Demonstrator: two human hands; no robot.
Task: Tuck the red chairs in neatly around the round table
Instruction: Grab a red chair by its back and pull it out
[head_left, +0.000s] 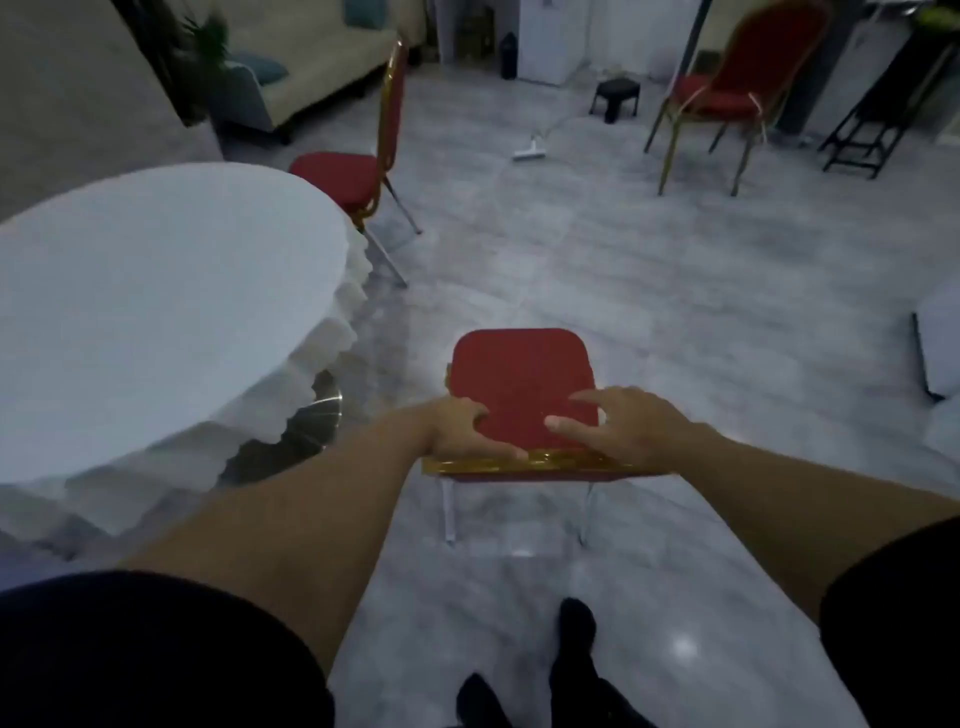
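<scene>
A red chair with a gold frame stands directly in front of me, its seat facing away. My left hand grips the top of its backrest at the left end. My right hand rests on the right end with the fingers spread over the red padding. The round table under a white cloth lies to the left, apart from this chair. A second red chair stands at the table's far edge, its seat toward the table. A third red chair stands far off at the back right.
Grey marble floor surrounds the chair. A white floor tool lies on the floor ahead, a small black stool behind it. A cream sofa is at the back left, a black rack at far right, a white box at the right edge.
</scene>
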